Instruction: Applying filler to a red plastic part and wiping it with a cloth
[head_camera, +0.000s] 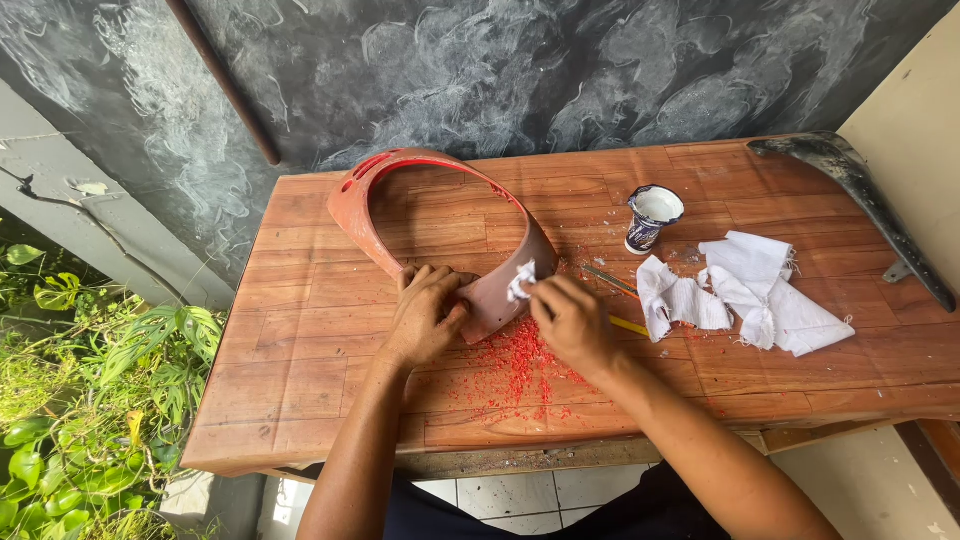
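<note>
Red curved panel (440, 215), horseshoe-shaped, stands on edge on counter, open loop toward wall, near end scraped to dull brown. Small white rag (521, 281) pressed against that end. Red paint flakes (515, 365) scattered just below.

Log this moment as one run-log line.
left hand: steadies red panel | right hand: presses white rag on panel | table: red flakes, cup, cloths
</note>
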